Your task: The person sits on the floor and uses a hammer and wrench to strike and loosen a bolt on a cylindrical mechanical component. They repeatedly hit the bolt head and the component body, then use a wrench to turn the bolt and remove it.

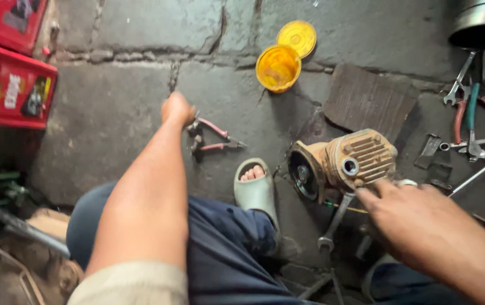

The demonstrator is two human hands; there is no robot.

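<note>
My left hand (177,108) reaches forward over the grey stone floor, its fingers closed on or just touching the red-handled pliers (215,137) that lie there; the grip itself is hidden behind the hand. My right hand (423,220) rests with its fingertips against the finned end of a rusty tan motor housing (344,164) lying on its side. A wrench (333,223) lies on the floor just below the housing. My foot in a pale green sandal (255,192) is planted between the two hands.
A yellow tub (277,68) and its lid (297,37) sit farther out. Wrenches and red- and green-handled pliers (471,121) lie scattered at right, under a metal cylinder (481,22). Red crates (11,73) stand at left. A dark ribbed mat (366,100) lies behind the housing.
</note>
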